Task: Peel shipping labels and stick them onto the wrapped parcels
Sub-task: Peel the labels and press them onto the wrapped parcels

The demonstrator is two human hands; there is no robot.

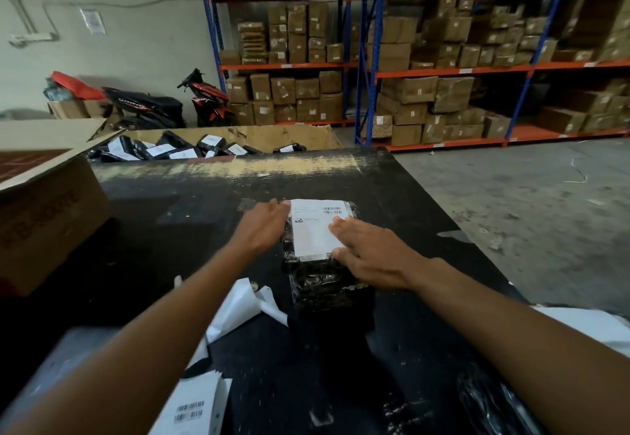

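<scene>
Shipping label [315,230] lies on a black wrapped parcel [320,284] on the desk [204,230]. Left hand [262,226] and right hand [371,253] press it with straight fingers [341,221], gripping nothing. Uneven pressing over lumpy wrap could crease it or leave an edge lifted

Head camera looks forward and down, close over the black table [392,195]; shelving [443,69] beyond.

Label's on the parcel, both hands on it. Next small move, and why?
Probably sweep the right hand across the label to press it flat: it lies on the black parcel, with the left hand only at its far-left corner.
</scene>
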